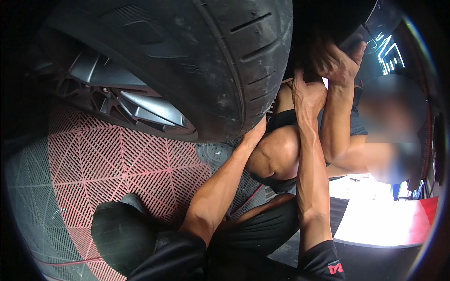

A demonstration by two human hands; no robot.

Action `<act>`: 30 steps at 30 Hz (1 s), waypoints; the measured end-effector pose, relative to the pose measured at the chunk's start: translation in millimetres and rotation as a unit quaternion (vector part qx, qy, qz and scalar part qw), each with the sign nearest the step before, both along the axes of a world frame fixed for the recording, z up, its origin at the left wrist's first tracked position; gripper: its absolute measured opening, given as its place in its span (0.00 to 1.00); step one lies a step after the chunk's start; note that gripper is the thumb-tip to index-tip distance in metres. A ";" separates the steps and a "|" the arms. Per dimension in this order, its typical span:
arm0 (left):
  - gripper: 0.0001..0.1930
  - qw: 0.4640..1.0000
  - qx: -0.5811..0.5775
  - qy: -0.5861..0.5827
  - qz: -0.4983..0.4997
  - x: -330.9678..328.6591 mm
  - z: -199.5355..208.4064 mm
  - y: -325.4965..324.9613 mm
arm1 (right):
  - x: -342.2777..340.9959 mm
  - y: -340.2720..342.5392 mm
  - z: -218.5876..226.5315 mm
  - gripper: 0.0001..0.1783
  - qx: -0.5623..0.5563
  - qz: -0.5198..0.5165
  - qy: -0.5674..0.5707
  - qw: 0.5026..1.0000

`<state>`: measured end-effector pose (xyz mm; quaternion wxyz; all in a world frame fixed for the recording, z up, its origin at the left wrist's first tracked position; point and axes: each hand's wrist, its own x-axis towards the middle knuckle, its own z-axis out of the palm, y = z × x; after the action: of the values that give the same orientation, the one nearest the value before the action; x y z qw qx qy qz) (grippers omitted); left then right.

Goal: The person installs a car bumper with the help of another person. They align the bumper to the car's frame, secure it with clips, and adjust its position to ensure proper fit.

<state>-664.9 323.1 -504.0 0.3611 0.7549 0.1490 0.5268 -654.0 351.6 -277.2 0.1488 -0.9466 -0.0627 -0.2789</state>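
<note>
A black car tyre [234, 70] on a grey spoked wheel rim [154, 110] fills the upper left. My left hand [255, 133] touches the lower right edge of the tyre, its fingers hidden behind the tread. My right hand [309, 93] reaches up into the dark space right of the tyre. It looks closed, thumb uppermost, but shadow hides what is in it. Just above and right of it, a co-worker's hand [337, 63] is raised against the dark underside of the car. A dark object [351, 42] shows by that hand's fingers, too dim to name.
The co-worker crouches close on the right, with a bent knee [276, 150] between my forearms. Red and grey slatted floor tiles [126, 154] lie under the wheel. A grey shoe [215, 153] stands below the tyre. A white and red panel [384, 225] is at the lower right.
</note>
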 end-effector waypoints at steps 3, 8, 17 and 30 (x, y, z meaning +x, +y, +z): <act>0.14 0.984 -0.144 -0.065 -0.081 -3.3 31.6 6.3 | 13.6 -24.6 -12.4 0.30 -0.012 0.053 -0.067 0.996; 0.14 0.699 -0.603 -0.125 -0.363 -3.9 70.4 32.3 | 12.4 -23.8 0.2 0.24 0.003 0.050 -0.033 0.998; 0.13 0.698 -0.625 -0.066 -0.345 25.8 -10.3 11.8 | -5.8 -11.9 15.5 0.33 -0.058 -0.059 0.257 0.963; 0.12 0.794 -0.481 -0.046 -0.369 65.1 15.0 45.6 | 42.2 -58.1 -9.1 0.33 0.002 0.029 0.295 0.955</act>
<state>-599.8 368.7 -489.0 0.8510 0.4563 0.0769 0.2484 -611.8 293.5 -286.3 0.1703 -0.9843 -0.0429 0.0167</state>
